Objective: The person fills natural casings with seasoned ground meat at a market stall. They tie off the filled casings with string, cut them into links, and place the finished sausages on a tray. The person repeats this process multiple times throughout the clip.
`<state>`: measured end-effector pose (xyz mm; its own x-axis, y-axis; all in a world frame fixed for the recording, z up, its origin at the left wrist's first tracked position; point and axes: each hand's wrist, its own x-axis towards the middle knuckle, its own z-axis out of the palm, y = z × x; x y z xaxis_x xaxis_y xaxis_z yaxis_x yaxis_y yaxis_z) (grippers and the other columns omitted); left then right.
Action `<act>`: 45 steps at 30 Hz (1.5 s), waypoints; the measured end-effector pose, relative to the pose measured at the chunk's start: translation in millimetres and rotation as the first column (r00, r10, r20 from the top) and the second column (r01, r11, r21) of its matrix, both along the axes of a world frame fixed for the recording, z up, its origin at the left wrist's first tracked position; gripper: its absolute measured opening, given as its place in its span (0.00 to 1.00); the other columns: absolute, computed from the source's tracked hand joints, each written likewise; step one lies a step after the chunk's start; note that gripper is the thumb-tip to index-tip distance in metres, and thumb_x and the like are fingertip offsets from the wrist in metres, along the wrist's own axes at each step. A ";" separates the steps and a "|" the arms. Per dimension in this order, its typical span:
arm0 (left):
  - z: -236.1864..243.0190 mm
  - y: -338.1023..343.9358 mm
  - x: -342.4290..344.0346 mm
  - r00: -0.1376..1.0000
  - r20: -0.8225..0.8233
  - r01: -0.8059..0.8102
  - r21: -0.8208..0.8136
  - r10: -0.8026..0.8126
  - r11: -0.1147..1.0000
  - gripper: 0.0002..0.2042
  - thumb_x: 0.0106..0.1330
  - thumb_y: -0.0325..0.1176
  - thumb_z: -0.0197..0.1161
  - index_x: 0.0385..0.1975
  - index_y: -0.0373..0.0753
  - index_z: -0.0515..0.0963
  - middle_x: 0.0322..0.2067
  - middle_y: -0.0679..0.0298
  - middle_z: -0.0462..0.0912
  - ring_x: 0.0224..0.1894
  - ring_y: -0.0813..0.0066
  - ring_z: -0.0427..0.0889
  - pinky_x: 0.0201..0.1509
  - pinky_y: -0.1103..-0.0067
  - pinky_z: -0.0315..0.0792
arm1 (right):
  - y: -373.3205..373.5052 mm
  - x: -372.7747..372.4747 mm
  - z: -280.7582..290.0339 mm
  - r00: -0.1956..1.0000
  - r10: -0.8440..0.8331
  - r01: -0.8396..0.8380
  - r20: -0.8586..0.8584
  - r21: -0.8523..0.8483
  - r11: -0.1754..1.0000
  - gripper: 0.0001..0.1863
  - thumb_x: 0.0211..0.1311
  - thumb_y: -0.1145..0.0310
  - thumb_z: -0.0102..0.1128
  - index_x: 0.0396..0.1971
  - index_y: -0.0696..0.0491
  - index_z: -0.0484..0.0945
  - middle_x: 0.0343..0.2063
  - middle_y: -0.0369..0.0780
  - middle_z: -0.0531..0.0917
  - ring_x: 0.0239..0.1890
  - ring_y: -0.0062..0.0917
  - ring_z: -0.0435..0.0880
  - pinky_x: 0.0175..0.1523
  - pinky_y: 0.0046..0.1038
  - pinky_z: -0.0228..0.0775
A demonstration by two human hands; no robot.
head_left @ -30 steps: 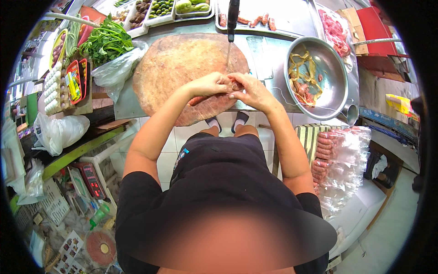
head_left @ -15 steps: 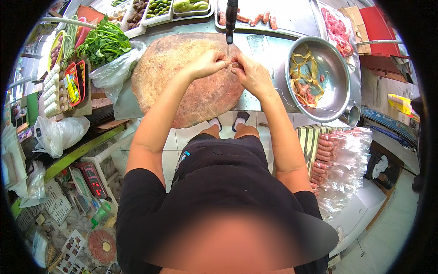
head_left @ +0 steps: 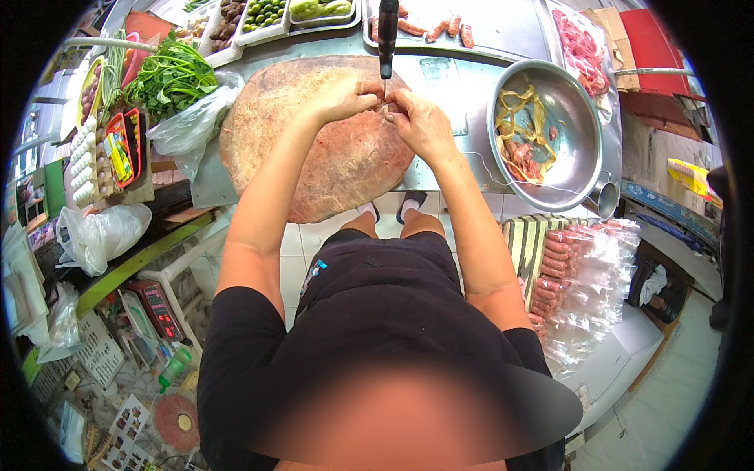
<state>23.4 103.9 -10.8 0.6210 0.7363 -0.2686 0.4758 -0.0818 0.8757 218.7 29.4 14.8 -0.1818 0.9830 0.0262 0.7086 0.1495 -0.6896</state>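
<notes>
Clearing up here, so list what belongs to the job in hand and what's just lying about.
Seemingly in use:
left hand
right hand
board, beneath them
black tool, close by

Apparently lying about:
greens
eggs
white bag
scale
fan

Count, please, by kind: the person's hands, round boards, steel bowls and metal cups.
Hands, left hand and right hand: 2
Round board: 1
Steel bowl: 1
Metal cup: 1
Total: 5
</notes>
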 end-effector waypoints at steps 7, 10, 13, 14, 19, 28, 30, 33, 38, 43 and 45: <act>-13.3 -4.6 -10.2 0.861 -0.504 0.206 0.216 -0.071 0.954 0.12 0.60 0.32 0.57 0.42 0.36 0.81 0.39 0.53 0.84 0.44 0.52 0.81 0.52 0.67 0.74 | -4.5 15.1 -36.4 0.992 -0.097 0.072 -0.086 -0.252 0.965 0.13 0.62 0.69 0.60 0.46 0.52 0.79 0.35 0.39 0.85 0.35 0.28 0.83 0.42 0.30 0.74; -15.9 -49.1 -12.7 0.953 -0.267 0.053 0.619 0.146 0.784 0.11 0.62 0.30 0.59 0.43 0.38 0.82 0.47 0.51 0.81 0.49 0.51 0.79 0.57 0.66 0.71 | -20.5 24.7 -35.5 0.641 -0.462 -0.112 -0.613 -0.670 0.734 0.13 0.64 0.72 0.60 0.48 0.56 0.78 0.39 0.36 0.85 0.39 0.21 0.83 0.44 0.24 0.75; -13.4 -89.9 1.5 0.954 0.139 -0.276 0.056 0.266 0.959 0.13 0.71 0.34 0.56 0.51 0.36 0.77 0.50 0.57 0.78 0.53 0.63 0.77 0.58 0.71 0.71 | -38.2 20.2 -24.4 0.396 -0.499 -0.291 -0.771 -0.621 0.728 0.19 0.67 0.73 0.57 0.57 0.60 0.73 0.43 0.34 0.83 0.42 0.16 0.80 0.47 0.18 0.73; -11.6 -103.3 9.4 0.888 0.284 -0.324 -0.176 0.363 0.930 0.15 0.72 0.36 0.55 0.53 0.36 0.75 0.50 0.59 0.79 0.54 0.67 0.77 0.58 0.72 0.72 | -42.1 15.0 -20.1 0.328 -0.453 -0.350 -0.829 -0.552 0.757 0.21 0.67 0.74 0.57 0.59 0.59 0.72 0.43 0.35 0.83 0.43 0.16 0.79 0.47 0.18 0.73; -9.5 -135.1 38.2 0.234 0.345 -0.184 -0.902 0.909 0.390 0.20 0.76 0.43 0.49 0.56 0.34 0.69 0.51 0.57 0.75 0.53 0.68 0.77 0.60 0.71 0.73 | -46.6 -22.2 -10.4 0.736 -0.193 -0.103 -0.649 -0.388 0.916 0.26 0.61 0.73 0.65 0.61 0.49 0.74 0.37 0.37 0.83 0.33 0.17 0.79 0.40 0.21 0.74; -23.6 -77.2 -11.2 -0.235 0.293 -0.192 -0.949 0.927 0.251 0.17 0.76 0.47 0.44 0.44 0.37 0.69 0.43 0.50 0.76 0.48 0.51 0.77 0.61 0.52 0.69 | -31.2 4.5 -24.2 0.808 -0.241 -0.029 -0.537 -0.445 0.895 0.06 0.61 0.76 0.61 0.37 0.58 0.84 0.24 0.31 0.82 0.28 0.15 0.79 0.34 0.20 0.71; -27.1 -66.2 -15.8 -0.258 0.271 -0.174 -0.957 0.927 0.232 0.16 0.76 0.47 0.43 0.43 0.38 0.68 0.41 0.49 0.76 0.47 0.51 0.77 0.58 0.48 0.69 | -22.6 9.0 -29.6 0.884 -0.255 0.100 -0.392 -0.373 0.922 0.06 0.61 0.74 0.61 0.35 0.58 0.84 0.24 0.31 0.82 0.28 0.15 0.79 0.34 0.21 0.71; -36.8 -51.1 -16.2 -0.271 0.253 -0.115 -0.966 0.929 0.230 0.18 0.76 0.48 0.42 0.42 0.38 0.69 0.41 0.49 0.77 0.50 0.50 0.76 0.61 0.46 0.67 | -7.3 8.6 -44.6 0.951 -0.236 0.201 -0.198 -0.184 0.962 0.09 0.59 0.68 0.60 0.34 0.56 0.84 0.23 0.40 0.85 0.26 0.22 0.82 0.35 0.26 0.72; -62.6 -16.5 -8.2 -0.260 0.139 -0.291 -0.955 0.956 0.060 0.17 0.76 0.48 0.43 0.40 0.38 0.69 0.41 0.49 0.77 0.48 0.49 0.76 0.60 0.47 0.67 | 8.8 10.1 -77.2 0.956 -0.293 0.290 0.024 -0.232 0.928 0.12 0.57 0.66 0.54 0.33 0.56 0.83 0.26 0.48 0.84 0.30 0.33 0.85 0.39 0.33 0.74; -98.7 54.8 -4.4 0.019 0.179 -0.151 -0.972 0.984 0.180 0.08 0.73 0.36 0.46 0.43 0.41 0.68 0.44 0.52 0.75 0.51 0.49 0.74 0.56 0.50 0.66 | -20.3 25.2 -82.9 0.951 -0.295 0.254 -0.091 -0.313 0.915 0.10 0.60 0.64 0.55 0.33 0.53 0.82 0.28 0.51 0.84 0.35 0.44 0.85 0.41 0.41 0.74; -111.2 90.4 6.0 0.082 0.282 -0.025 -0.958 0.956 0.285 0.08 0.73 0.34 0.49 0.32 0.41 0.71 0.30 0.63 0.76 0.36 0.64 0.77 0.49 0.59 0.70 | -32.8 31.0 -79.6 0.958 -0.263 0.212 -0.117 -0.332 0.919 0.09 0.59 0.67 0.56 0.33 0.54 0.81 0.29 0.50 0.84 0.35 0.44 0.85 0.40 0.40 0.74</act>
